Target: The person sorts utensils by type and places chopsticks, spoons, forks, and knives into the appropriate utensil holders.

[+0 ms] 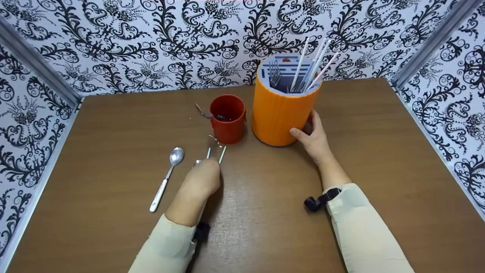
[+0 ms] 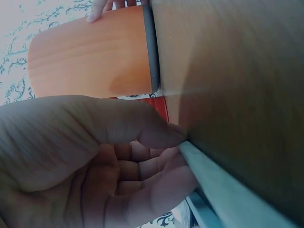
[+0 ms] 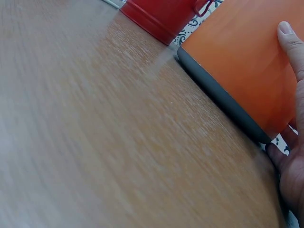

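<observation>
My left hand (image 1: 202, 176) is low over the table, thumb and forefinger at the end of a pale green stick (image 2: 228, 185), which they pinch in the left wrist view. A blue stick (image 1: 208, 152) and a small metal spoon bowl (image 1: 197, 162) show just beyond the knuckles; blurred metal fork tines (image 1: 216, 141) lie ahead of them. My right hand (image 1: 316, 142) holds the orange cutlery holder (image 1: 282, 117) low on its right side, thumb in front and fingers behind. Forks (image 1: 274, 74) and several pale sticks (image 1: 318, 64) stand in the holder.
A red cup (image 1: 229, 129) stands left of the holder, with a metal utensil (image 1: 204, 112) leaning out over its rim. Farther left on the wooden table lies a spoon (image 1: 176, 156) with a white handle. Patterned panels (image 1: 151, 49) wall the back and sides.
</observation>
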Available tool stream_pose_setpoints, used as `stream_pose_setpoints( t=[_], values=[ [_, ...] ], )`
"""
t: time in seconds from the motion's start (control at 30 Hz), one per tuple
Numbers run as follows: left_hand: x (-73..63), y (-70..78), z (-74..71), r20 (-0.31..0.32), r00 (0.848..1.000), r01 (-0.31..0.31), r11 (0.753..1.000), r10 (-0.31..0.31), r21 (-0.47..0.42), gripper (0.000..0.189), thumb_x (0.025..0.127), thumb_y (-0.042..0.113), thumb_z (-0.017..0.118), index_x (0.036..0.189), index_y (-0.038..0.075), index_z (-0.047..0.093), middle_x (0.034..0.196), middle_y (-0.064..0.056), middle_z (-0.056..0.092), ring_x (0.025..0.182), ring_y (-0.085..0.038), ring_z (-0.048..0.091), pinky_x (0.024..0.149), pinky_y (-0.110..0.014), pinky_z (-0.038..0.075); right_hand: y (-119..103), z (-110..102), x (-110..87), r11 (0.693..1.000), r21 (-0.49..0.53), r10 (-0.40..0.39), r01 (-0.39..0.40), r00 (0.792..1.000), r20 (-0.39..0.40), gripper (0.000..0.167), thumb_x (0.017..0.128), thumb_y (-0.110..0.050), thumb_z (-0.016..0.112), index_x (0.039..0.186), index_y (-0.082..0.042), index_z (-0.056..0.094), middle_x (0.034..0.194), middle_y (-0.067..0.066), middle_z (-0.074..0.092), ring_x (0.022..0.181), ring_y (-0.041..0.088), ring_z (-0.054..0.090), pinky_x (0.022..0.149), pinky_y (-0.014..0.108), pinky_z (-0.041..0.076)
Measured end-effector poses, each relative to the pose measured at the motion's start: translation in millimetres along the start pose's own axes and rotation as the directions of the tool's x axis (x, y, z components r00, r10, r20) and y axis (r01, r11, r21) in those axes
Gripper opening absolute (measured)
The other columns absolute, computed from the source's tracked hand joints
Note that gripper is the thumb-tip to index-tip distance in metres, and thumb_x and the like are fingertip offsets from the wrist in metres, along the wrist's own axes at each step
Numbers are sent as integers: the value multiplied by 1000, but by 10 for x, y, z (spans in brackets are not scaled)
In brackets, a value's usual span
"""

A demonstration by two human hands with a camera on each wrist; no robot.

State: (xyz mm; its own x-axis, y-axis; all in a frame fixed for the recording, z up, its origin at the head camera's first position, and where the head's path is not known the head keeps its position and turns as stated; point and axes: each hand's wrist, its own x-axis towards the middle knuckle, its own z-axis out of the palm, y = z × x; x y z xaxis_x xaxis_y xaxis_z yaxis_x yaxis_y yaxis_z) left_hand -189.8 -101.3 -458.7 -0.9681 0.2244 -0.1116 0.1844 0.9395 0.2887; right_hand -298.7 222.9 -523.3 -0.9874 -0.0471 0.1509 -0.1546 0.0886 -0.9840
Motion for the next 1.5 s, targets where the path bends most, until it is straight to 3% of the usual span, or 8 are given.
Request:
stream_pose_setpoints(
  t=[0.33, 0.53, 0.8, 1.03, 1.27, 1.5],
  values=[
    [25, 13, 11, 135, 991, -6, 996, 18, -87, 14, 82, -4, 64, 94, -1, 59, 86, -17, 67, 71, -26, 60, 67, -50, 57, -14, 1, -21, 999, -38, 11, -11, 1000, -9, 92, 95, -30, 76, 166, -15, 18, 168, 7, 32, 152, 25, 37, 129, 45, 29],
    [49, 0, 27, 148, 988, -20, 996, 33, -88, 14, 82, 4, 69, 93, 2, 59, 83, -12, 64, 70, -25, 55, 67, -49, 55, -15, 5, -16, 999, -36, 7, -7, 1000, -12, 94, 94, -33, 77, 165, -15, 19, 168, 7, 32, 153, 25, 36, 129, 46, 28],
    [69, 0, 22, 163, 981, -85, 985, 109, -151, 17, 82, 8, 73, 90, 4, 59, 79, -8, 61, 73, -23, 55, 72, -47, 55, -31, 11, -20, 1000, -24, 6, -6, 1000, -4, 92, 95, -32, 76, 165, -17, 20, 167, 6, 33, 151, 25, 39, 128, 46, 30],
    [95, -1, 42, 137, 985, -81, 978, 108, -191, 30, 82, 10, 70, 108, 1, 58, 89, -12, 66, 84, -26, 63, 81, -50, 57, -28, 2, -10, 1000, -6, -2, 2, 1000, 3, 91, 95, -29, 77, 165, -16, 21, 166, 6, 35, 149, 25, 41, 127, 47, 33],
    [115, 44, 11, 90, 990, -85, 967, 109, -241, 27, 85, 11, 71, 107, 6, 56, 90, -10, 64, 83, -26, 61, 79, -48, 57, -31, 1, -3, 1000, -20, 10, -10, 1000, 2, 92, 95, -29, 76, 166, -15, 19, 168, 6, 33, 150, 24, 39, 128, 46, 31],
    [100, 105, -56, -11, 995, -102, 958, 102, -269, 21, 86, 8, 68, 105, 7, 57, 92, -8, 64, 81, -24, 59, 77, -44, 56, -28, -2, -2, 999, -27, 17, -17, 1000, 0, 93, 94, -28, 77, 165, -14, 19, 167, 6, 34, 149, 24, 41, 127, 46, 33]
  ],
)
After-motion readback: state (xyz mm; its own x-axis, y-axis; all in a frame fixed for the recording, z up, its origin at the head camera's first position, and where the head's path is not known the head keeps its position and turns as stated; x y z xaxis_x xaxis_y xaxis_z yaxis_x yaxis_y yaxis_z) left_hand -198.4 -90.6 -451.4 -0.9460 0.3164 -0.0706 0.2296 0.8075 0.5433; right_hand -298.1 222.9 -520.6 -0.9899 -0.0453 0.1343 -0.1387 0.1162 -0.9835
